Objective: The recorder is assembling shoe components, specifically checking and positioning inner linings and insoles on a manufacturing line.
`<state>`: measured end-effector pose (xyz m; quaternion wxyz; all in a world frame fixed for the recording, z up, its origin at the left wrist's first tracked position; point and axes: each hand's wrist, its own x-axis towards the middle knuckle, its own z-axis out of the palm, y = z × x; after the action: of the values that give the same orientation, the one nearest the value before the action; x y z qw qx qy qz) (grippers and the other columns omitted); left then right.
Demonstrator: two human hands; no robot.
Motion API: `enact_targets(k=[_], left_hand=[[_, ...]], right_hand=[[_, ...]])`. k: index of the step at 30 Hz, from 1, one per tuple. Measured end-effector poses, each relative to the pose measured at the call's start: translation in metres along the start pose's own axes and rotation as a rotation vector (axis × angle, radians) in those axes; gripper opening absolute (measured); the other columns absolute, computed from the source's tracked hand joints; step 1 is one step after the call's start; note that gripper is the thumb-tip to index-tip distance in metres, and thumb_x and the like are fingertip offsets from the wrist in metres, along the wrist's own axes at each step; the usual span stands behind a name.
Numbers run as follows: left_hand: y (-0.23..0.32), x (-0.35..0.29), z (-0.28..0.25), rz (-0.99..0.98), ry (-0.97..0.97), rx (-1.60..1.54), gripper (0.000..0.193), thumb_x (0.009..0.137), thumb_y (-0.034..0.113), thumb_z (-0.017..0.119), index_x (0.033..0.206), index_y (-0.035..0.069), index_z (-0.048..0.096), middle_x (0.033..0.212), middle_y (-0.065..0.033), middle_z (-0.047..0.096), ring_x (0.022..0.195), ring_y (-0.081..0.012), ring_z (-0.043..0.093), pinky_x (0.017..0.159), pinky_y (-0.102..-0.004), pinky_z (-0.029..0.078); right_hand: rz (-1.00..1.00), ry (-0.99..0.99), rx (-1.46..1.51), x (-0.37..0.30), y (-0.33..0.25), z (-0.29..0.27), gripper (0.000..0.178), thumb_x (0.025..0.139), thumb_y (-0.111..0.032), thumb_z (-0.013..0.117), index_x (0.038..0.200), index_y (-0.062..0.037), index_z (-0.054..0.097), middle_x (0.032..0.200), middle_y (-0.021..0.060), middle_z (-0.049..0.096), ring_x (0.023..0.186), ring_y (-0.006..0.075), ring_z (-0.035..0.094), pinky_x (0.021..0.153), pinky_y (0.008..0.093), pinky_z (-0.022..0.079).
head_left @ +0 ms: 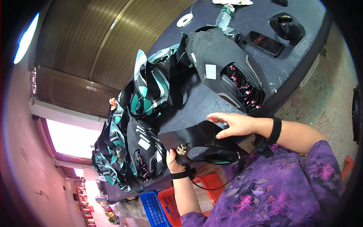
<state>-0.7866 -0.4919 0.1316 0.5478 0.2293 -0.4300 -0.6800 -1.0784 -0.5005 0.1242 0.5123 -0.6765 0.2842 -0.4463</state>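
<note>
A black shoe upper [200,138] with a gold emblem [181,149] is held in front of me at the table's near edge. My left hand [174,162] is closed on its lower left end, thumb beside the emblem. My right hand [237,125] hovers at the upper's top right side, fingers spread apart; whether its thumb touches the material is hard to tell. Just beyond lies a thick stack of dark grey shoe uppers [219,49] with a white label. Another stack of dark uppers [138,130] sits to the left of the held piece.
Black and teal uppers [145,94] lie heaped along the dark table [181,113]. Farther back are a plastic bottle [224,16], a tape roll [184,20], a phone [264,43] and a black rounded object [287,27]. Below the edge stand a blue crate [153,210] and a red crate [168,204].
</note>
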Motion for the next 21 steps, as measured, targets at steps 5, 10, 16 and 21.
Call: enact_targets(k=[5,10,16,21], left_hand=[[0.003,0.0,0.001,-0.022,0.059,-0.062,0.028,0.088,0.022,0.044,0.111,0.006,0.049,0.105,-0.0099,0.057,0.087,-0.0238,0.059,0.064,-0.0371,0.053],[0.0,0.0,0.001,-0.004,0.137,-0.07,0.03,0.089,0.021,0.043,0.113,0.005,0.048,0.106,-0.0109,0.057,0.088,-0.0236,0.059,0.068,-0.0384,0.053],[0.002,0.003,0.011,-0.017,0.179,-0.014,0.031,0.089,0.022,0.043,0.112,0.003,0.048,0.105,-0.0125,0.057,0.089,-0.0249,0.059,0.069,-0.0382,0.053],[0.004,0.007,0.023,-0.077,0.157,0.024,0.033,0.089,0.024,0.043,0.112,0.001,0.047,0.104,-0.0129,0.057,0.087,-0.025,0.059,0.068,-0.0368,0.053]], right_hand=[[0.159,-0.046,0.43,0.007,-0.001,0.007,0.033,0.074,-0.01,0.065,0.102,-0.0006,0.05,0.093,0.0039,0.057,0.086,0.0097,0.051,0.078,0.0246,0.041],[0.149,0.004,0.512,0.0,0.0,0.008,0.02,0.076,-0.009,0.064,0.09,-0.0021,0.052,0.084,0.001,0.057,0.078,0.007,0.051,0.072,0.0226,0.042],[0.163,0.026,0.535,-0.003,0.003,0.007,0.018,0.078,-0.008,0.061,0.091,-0.0025,0.051,0.086,0.001,0.057,0.08,0.0074,0.051,0.074,0.0225,0.041],[0.3,0.065,0.622,-0.006,-0.007,0.002,0.027,0.079,-0.001,0.053,0.105,-0.0014,0.051,0.094,0.0029,0.057,0.085,0.008,0.052,0.079,0.0227,0.041]])
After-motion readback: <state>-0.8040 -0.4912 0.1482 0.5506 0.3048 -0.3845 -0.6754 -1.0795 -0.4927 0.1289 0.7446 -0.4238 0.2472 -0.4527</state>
